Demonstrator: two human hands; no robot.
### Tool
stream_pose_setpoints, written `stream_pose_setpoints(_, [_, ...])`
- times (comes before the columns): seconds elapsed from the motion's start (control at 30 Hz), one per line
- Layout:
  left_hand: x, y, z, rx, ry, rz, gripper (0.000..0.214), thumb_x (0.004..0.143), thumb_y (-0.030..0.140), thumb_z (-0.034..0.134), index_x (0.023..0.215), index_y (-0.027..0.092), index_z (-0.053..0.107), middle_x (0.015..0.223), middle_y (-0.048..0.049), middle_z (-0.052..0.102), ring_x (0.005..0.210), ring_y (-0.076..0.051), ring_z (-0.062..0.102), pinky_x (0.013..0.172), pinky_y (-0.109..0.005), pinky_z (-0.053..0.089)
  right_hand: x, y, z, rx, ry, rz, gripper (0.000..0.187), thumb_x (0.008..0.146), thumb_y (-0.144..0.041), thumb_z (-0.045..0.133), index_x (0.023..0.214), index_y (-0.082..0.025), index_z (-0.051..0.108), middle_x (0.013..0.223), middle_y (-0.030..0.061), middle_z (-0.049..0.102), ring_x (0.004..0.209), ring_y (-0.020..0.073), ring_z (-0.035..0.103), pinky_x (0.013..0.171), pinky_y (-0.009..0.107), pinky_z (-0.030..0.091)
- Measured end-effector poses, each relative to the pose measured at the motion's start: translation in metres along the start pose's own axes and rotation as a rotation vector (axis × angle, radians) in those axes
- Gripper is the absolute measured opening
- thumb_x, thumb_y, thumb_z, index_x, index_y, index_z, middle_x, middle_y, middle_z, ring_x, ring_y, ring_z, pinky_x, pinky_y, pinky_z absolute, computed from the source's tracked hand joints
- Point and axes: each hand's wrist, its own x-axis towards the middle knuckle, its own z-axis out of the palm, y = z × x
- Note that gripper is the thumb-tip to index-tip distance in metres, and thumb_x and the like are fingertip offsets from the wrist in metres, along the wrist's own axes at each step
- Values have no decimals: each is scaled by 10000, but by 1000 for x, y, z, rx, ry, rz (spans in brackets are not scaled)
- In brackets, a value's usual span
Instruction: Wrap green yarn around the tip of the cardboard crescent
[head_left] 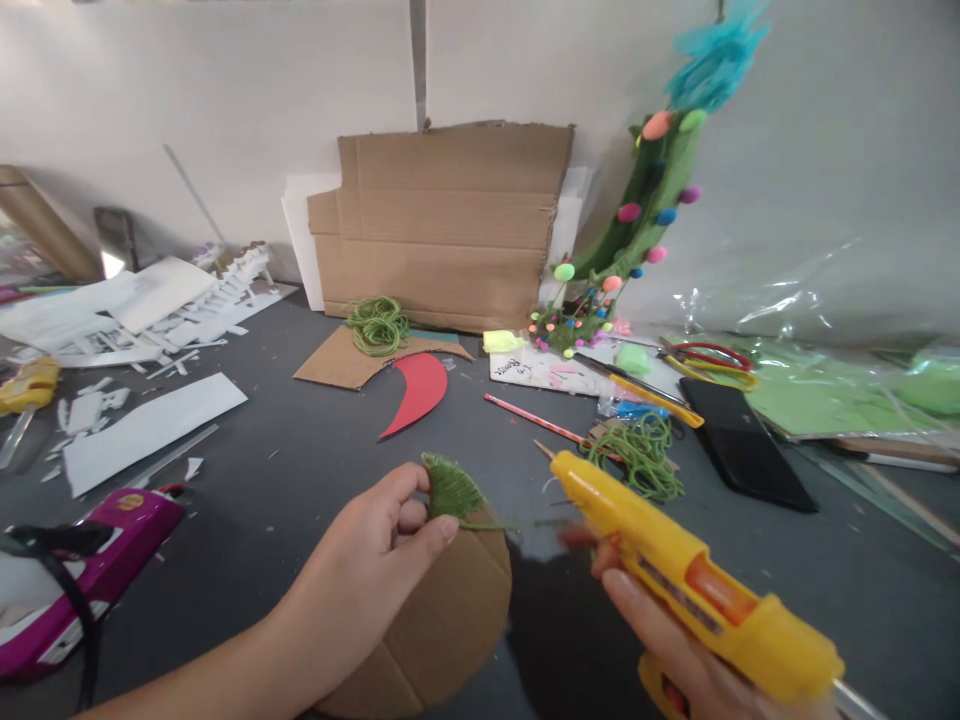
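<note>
My left hand (367, 560) pinches a curved piece of brown cardboard (461, 610) near its tip. Green yarn (454, 488) lies in tight rows over that tip, and a loose strand runs from it to the right. In my right hand (667, 640) is a yellow hot glue gun (645, 540), its nozzle pointing up and left, apart from the cardboard. The right fingertips are blurred near the strand; whether they grip it I cannot tell. A tangle of green yarn (637, 458) lies just beyond the glue gun.
A red crescent cutout (420, 392) and another yarn bundle (377, 325) on cardboard lie ahead. To the right are a black phone (742, 440) and scissors (712, 365). A magenta box (127, 550) with a black cable sits left. A pompom-decorated green crescent (645, 215) leans on the wall.
</note>
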Motion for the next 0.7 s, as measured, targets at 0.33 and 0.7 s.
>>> stream_pose_setpoints(0.33, [1, 1, -4, 122, -61, 19, 189, 784, 329, 452, 665, 218, 356, 512, 88, 286, 499, -100, 274, 485, -206, 220, 26, 12, -6, 227, 96, 303, 254, 728, -429, 577, 672, -182, 593, 627, 22, 597, 553, 152, 561, 424, 210, 428])
stream_pose_setpoints(0.7, [25, -3, -46, 390, 460, 136, 176, 782, 390, 447, 740, 219, 446, 618, 52, 556, 617, -152, 492, 602, -235, 319, 3, -16, 12, 309, -606, 333, 237, 625, -151, 522, 852, -191, 576, 688, -19, 676, 487, 100, 583, 456, 179, 431])
